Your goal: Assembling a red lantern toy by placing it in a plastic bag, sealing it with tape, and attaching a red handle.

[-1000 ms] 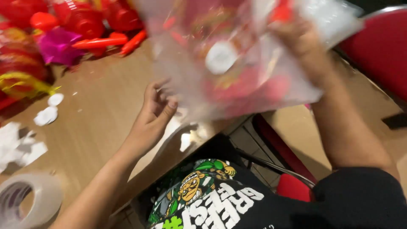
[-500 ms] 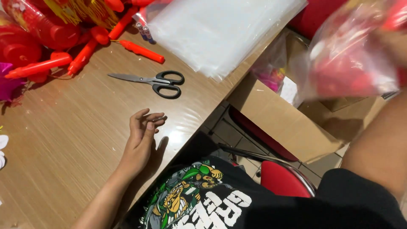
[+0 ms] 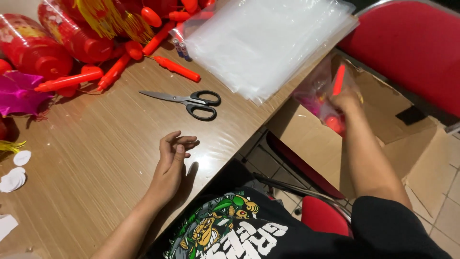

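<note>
The right hand [image 3: 346, 101] reaches down past the edge of the table [image 3: 86, 158] into an open cardboard box [image 3: 306, 139] on the floor. Its fingers are closed around a clear plastic bag [image 3: 318, 93] and grip it from above. The bag is thin, glossy and crinkled. Red and pink contents show through the film, among them a slim red stick [image 3: 339, 79] standing nearly upright above the knuckles and a rounded red piece [image 3: 334, 123] just below the hand. The finer make-up of the contents cannot be told. The bag sits inside the mouth of the box, against its near wall, beside the table and well apart from the left hand.

The left hand [image 3: 171, 165] rests on its edge on the wooden tabletop, close to the near rim. It holds nothing; the fingers are loosely curled and lie close together.

Black-handled scissors [image 3: 189, 101] lie shut on the table beyond the left hand, apart from it. A stack of clear plastic sheets [image 3: 268, 41] overhangs the far right corner of the table, above the box. Red lanterns [image 3: 57, 41] with yellow tassels, red plastic sticks [image 3: 175, 68] and a pink paper piece [image 3: 19, 93] crowd the far left of the table. White paper discs [image 3: 14, 175] lie at the left edge. A red chair [image 3: 407, 52] stands beyond the box
</note>
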